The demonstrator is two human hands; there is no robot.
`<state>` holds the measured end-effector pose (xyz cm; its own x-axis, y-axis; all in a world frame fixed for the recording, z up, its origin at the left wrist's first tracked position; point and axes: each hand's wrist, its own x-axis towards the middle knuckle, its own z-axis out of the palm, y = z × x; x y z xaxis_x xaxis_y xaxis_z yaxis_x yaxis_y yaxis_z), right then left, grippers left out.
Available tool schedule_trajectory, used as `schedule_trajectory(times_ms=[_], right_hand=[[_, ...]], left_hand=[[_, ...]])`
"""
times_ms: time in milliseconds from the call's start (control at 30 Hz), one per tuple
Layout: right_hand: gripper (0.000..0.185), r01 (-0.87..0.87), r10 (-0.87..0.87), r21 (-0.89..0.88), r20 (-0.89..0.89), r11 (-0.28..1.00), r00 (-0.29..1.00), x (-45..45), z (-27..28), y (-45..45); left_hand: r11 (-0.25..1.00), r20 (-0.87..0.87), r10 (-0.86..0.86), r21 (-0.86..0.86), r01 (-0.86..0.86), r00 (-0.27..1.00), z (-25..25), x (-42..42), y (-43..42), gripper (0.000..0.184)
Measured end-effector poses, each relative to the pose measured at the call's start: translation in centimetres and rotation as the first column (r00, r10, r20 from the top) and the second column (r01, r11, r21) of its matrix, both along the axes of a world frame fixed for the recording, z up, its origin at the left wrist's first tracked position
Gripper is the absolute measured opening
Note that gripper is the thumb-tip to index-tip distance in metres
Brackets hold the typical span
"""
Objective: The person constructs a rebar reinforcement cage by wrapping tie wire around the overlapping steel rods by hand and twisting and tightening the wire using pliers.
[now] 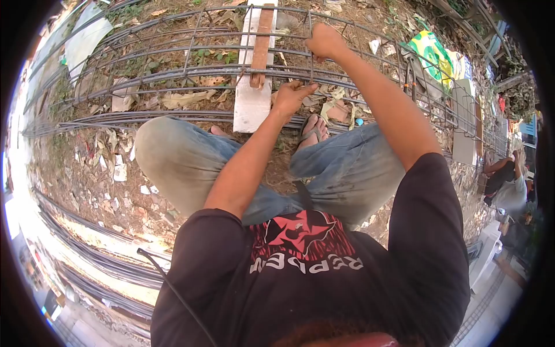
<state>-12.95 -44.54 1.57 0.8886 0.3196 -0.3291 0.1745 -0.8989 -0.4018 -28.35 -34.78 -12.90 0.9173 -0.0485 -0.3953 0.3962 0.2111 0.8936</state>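
A long cage of steel reinforcing bars [150,76] runs left to right in front of me, tied with square stirrups. My right hand [325,43] is closed in a fist around a steel stirrup [311,66] on the cage's far side. Nearer to me, my left hand [293,98] has its thumb and fingers together at the near end of the same stirrup, beside the near bars; the exact grip is partly hidden. Just left of both hands, a white board [247,109] and a brown wooden strip [263,43] lie crosswise at the cage.
Pliers-like handles [409,78] stand among the bars at right. A green and yellow sack [430,55] lies beyond them. Dry leaves and scraps cover the ground. More bars [95,266] are stacked at lower left. Another person [509,185] sits at far right.
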Motion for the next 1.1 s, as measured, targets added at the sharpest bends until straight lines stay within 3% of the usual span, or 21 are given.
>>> schedule_trajectory(times_ms=[100, 200, 300, 333, 400, 500, 600, 667, 733, 767, 800, 867, 933, 1033, 1100], right_hand=[[0.029, 0.129, -0.128, 0.08, -0.009, 0.988, 0.992, 0.5, -1.5, -0.6], [0.021, 0.239, -0.19, 0.28, -0.19, 0.93, 0.963, 0.8, -2.0, -2.0], [0.024, 0.287, -0.22, 0.375, -0.211, 0.882, 0.952, 0.5, -2.2, -2.5], [0.024, 0.256, -0.195, 0.349, -0.199, 0.902, 0.96, 0.6, -2.1, -2.4], [0.024, 0.191, -0.144, 0.295, -0.174, 0.936, 0.974, 0.9, -2.1, -2.2], [0.031, 0.136, -0.117, 0.262, -0.089, 0.955, 0.989, 0.1, -2.2, -1.6], [0.046, 0.02, -0.026, 0.149, 0.041, 0.989, 0.999, -0.5, -1.2, -2.8], [0.059, 0.039, -0.002, -0.071, 0.462, 0.997, 0.887, 0.9, -0.1, -6.3], [0.064, 0.315, -0.252, -0.022, 0.551, 0.949, 0.796, 1.3, 1.7, -12.0], [0.069, 0.424, -0.294, -0.095, 0.584, 0.901, 0.757, 1.4, 1.4, -16.0], [0.079, 0.566, -0.37, -0.184, 0.59, 0.804, 0.718, 0.2, 1.1, -19.0], [0.099, 0.64, -0.424, -0.4, 0.507, 0.656, 0.75, -2.6, 0.2, -23.9], [0.104, 0.502, -0.435, -0.419, 0.251, 0.757, 0.865, -1.0, -3.4, -31.0], [0.098, 0.512, -0.405, -0.335, 0.342, 0.791, 0.848, -2.3, -3.2, -30.9], [0.082, 0.515, -0.409, -0.348, 0.336, 0.783, 0.848, -2.0, -3.6, -30.8]], left_hand=[[0.997, 0.053, 0.074, -0.011, -0.074, 0.996, -0.1, -0.3, -0.4, 0.048], [0.996, 0.06, 0.061, 0.059, -0.065, 0.996, 0.6, -0.5, -0.2, 0.054], [0.997, -0.005, 0.006, 0.079, -0.005, 1.0, 1.4, -0.5, 0.3, 0.044], [0.992, -0.05, -0.074, -0.105, 0.068, 0.996, 1.1, -0.3, 1.2, 0.037], [0.869, -0.091, -0.246, -0.463, 0.177, 0.965, 0.5, 0.2, 3.4, 0.025], [0.824, -0.23, -0.157, -0.567, -0.002, 0.96, 1.4, 0.3, 2.5, 0.015], [0.817, -0.354, -0.053, -0.553, -0.164, 0.934, 0.8, 1.0, 1.2, 0.021], [0.826, -0.365, -0.019, -0.53, -0.191, 0.931, 0.9, 1.1, 0.8, 0.022], [0.819, -0.411, 0.013, -0.518, -0.246, 0.911, 1.7, 0.9, 0.6, 0.024], [0.82, -0.41, 0.002, -0.521, -0.236, 0.912, 1.6, 1.1, 0.5, 0.025], [0.819, -0.414, -0.005, -0.524, -0.234, 0.91, 1.3, 1.1, 0.3, 0.026], [0.823, -0.425, -0.004, -0.515, -0.238, 0.905, 1.7, 0.9, 0.2, 0.025], [0.829, -0.411, 0.022, -0.502, -0.246, 0.911, 0.6, 0.7, -0.5, 0.022], [0.824, -0.418, 0.076, -0.485, -0.293, 0.905, 0.0, 0.9, -1.2, 0.019], [0.86, -0.429, 0.127, -0.402, -0.315, 0.894, 0.6, 1.3, -1.5, 0.019]])
